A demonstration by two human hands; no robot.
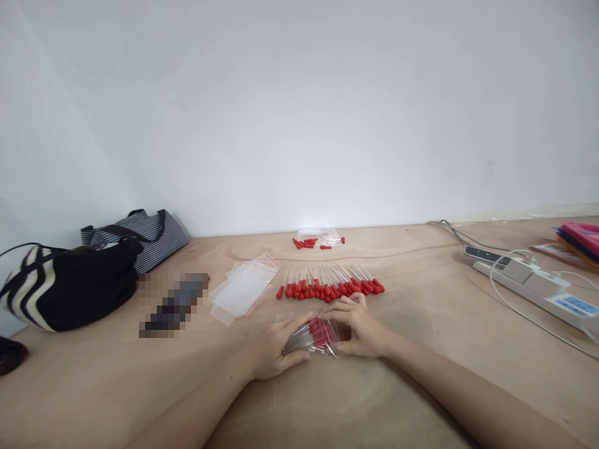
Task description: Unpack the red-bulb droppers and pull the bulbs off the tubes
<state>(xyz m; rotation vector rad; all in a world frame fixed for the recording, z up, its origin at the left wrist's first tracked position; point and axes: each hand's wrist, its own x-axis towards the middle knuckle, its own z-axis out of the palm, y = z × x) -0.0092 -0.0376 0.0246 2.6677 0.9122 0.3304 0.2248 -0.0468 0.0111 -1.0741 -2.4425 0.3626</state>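
Note:
Between my hands lies a clear plastic bag (pixel 306 340) with several red-bulbed glass droppers inside, the red ends toward the right. My left hand (pixel 276 349) grips the bag's left side, thumb along the near edge and fingers over the far edge. At the right end, my right hand (pixel 358 327) curls round the bag with thumb and fingers on it. Just beyond is a row of loose droppers (pixel 330 287), red bulbs toward me and thin clear tubes pointing away. Left of the row, flat clear zip bags (pixel 246 284) lie in an overlapping stack.
Small red rubber bulbs (pixel 306 243) lie by another clear bag (pixel 327 236) near the wall. A black bag (pixel 93 287), a striped bag (pixel 161 240) and a blurred-out dark object (pixel 175 305) are on the left. A power strip (pixel 538 287) with cables and colourful folders (pixel 580 240) sit right.

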